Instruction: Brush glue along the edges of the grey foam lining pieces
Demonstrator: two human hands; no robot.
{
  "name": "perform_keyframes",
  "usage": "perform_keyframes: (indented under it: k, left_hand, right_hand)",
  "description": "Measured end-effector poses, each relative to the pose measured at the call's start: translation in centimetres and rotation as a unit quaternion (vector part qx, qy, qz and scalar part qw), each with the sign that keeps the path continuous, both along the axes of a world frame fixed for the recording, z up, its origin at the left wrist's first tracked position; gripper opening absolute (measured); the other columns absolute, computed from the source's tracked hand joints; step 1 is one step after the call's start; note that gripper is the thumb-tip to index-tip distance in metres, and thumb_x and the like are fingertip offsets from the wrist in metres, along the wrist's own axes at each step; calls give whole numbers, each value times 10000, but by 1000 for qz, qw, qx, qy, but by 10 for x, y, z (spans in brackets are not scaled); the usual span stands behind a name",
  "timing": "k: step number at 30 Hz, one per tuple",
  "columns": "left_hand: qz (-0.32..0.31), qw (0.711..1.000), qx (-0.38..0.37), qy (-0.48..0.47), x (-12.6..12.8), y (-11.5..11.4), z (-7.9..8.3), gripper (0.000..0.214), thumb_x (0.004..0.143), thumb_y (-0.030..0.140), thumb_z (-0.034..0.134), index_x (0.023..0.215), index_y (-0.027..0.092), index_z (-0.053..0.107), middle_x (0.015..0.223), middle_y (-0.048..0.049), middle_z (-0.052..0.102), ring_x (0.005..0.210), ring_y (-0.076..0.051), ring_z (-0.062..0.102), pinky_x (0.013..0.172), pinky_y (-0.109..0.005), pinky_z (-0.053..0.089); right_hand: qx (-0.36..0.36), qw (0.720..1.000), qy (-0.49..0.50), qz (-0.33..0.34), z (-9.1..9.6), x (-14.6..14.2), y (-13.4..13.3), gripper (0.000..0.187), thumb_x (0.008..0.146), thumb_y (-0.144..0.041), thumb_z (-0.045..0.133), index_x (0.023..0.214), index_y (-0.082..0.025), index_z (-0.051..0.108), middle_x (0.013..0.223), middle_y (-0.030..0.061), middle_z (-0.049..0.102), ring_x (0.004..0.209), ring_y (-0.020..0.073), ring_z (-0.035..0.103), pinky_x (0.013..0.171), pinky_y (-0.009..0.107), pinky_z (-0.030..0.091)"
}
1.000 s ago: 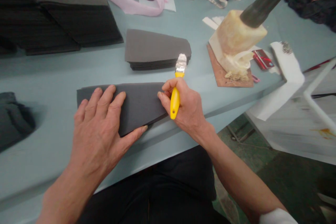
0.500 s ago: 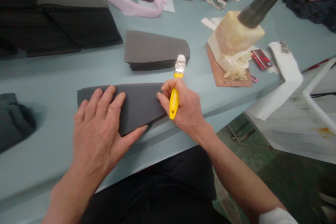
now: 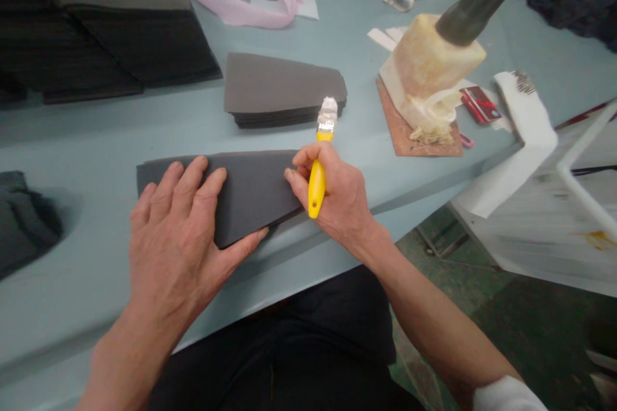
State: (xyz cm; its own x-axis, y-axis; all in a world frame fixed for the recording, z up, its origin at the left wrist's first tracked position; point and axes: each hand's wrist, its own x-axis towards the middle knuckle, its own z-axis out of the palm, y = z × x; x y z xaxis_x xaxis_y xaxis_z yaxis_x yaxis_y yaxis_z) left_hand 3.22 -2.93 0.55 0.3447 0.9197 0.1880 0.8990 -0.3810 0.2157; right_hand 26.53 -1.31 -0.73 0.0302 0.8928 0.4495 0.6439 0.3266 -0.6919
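Observation:
Spread flat, my left hand [image 3: 178, 231] presses on a dark grey tapered panel [image 3: 255, 192], with the thumb along its near edge. Layers show at that edge, so it may be more than one piece. My right hand [image 3: 340, 196] is closed around a paintbrush with a yellow handle [image 3: 317, 189], its whitish bristles [image 3: 328, 108] pointing away from me. The thumb and forefinger of that hand touch the panel's narrow right end. Behind it lies a stack of similar grey panels [image 3: 279, 85], and the brush tip appears over its right end.
Tall stacks of dark pieces [image 3: 130, 45] stand at the back left, more dark pieces [image 3: 26, 225] at the left. A yellowish glue-crusted container [image 3: 429, 64] with a black tube rests on a brown board [image 3: 393, 122]. Pink cloth [image 3: 241, 6] and a white strip [image 3: 530, 122] lie around.
Almost nothing differs. The whole view has shifted slightly; both hands, the brush and the panel keep the same places relative to each other.

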Motion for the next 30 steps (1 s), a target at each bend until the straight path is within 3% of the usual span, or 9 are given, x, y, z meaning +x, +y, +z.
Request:
perform_keyframes:
  k: [14, 23, 30]
  left_hand:
    - [-4, 1000, 9, -20, -2, 0, -1, 844, 962, 783, 457, 1671, 335, 363, 1758, -100, 401, 1638, -457, 331, 1322, -729, 259]
    - [6, 1000, -19, -5, 1, 0, 5, 861, 965, 783, 401, 1657, 271, 389, 1769, -119, 385, 1661, -449, 296, 1342, -720, 248]
    - [0, 1000, -8, 19, 2, 0, 4, 866, 977, 761, 408, 1622, 183, 440, 1742, -187, 409, 1652, -463, 311, 1348, -688, 259]
  right_hand:
    - [-7, 1000, 4, 5, 1, 0, -1, 82, 980, -264, 669, 1022, -226, 609, 846, -28, 716, 721, 123, 650, 737, 255, 516]
    - [-14, 1000, 11, 2, 2, 0, 0, 87, 968, -260, 681, 1007, -231, 609, 840, -30, 715, 714, 126, 652, 733, 258, 510]
    - [-10, 1000, 14, 5, 3, 0, 0, 79, 966, -259, 671, 1010, -223, 617, 831, -24, 713, 710, 127, 652, 703, 253, 476]
